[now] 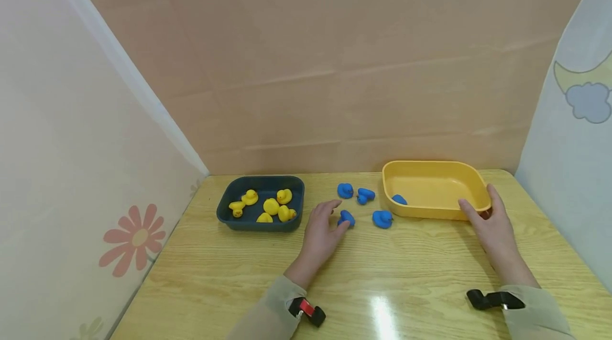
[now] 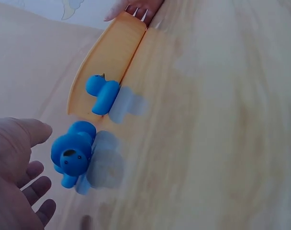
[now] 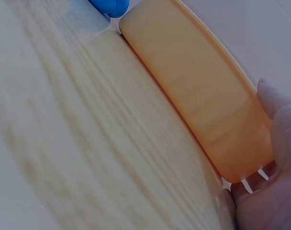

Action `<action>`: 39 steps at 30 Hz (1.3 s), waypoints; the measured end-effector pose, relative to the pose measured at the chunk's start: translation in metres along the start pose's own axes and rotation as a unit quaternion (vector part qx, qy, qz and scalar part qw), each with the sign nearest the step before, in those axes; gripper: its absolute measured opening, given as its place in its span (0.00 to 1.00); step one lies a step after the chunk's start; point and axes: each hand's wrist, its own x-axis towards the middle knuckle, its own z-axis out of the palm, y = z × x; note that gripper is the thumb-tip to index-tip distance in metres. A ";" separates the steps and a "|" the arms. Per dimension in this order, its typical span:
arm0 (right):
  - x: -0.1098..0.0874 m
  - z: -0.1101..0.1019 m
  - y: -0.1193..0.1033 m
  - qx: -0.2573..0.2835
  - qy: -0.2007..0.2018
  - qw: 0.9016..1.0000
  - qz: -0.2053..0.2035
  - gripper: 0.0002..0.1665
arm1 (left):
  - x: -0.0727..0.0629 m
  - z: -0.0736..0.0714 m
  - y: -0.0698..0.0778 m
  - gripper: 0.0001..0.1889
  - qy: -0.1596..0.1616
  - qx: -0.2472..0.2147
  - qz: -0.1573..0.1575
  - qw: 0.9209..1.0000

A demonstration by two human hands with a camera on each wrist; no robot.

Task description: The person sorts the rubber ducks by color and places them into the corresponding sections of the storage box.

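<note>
My left hand reaches beside a blue rubber duck on the table. In the left wrist view, a gap shows between that hand's spread thumb and fingers and the nearest blue duck. At the right, my right hand holds the front right corner of a yellow tray, its thumb at the rim and its other fingers around the end wall. One blue duck is inside the tray at its left end, mostly hidden by the front wall. Another blue duck lies just outside, in front of the tray.
Two more blue ducks lie farther back between the containers. A dark green tray at the left holds several yellow ducks. Behind the wooden table rises a tan backdrop, with pale cloth at both sides.
</note>
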 end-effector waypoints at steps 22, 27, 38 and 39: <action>-0.002 0.000 0.001 0.001 -0.002 1.000 -0.011 0.59 | 0.001 0.011 -0.021 0.30 -0.017 0.032 0.013 0.999; -0.002 -0.001 0.000 0.003 -0.004 1.000 -0.014 0.59 | 0.000 0.011 -0.020 0.27 -0.016 0.037 0.013 0.999; -0.003 -0.001 0.000 -0.001 -0.005 1.000 -0.011 0.59 | 0.000 0.012 -0.020 0.26 -0.016 0.048 0.013 0.999; -0.003 -0.001 -0.001 0.000 -0.006 1.000 -0.011 0.59 | 0.000 0.012 -0.021 0.26 -0.015 0.047 0.014 0.999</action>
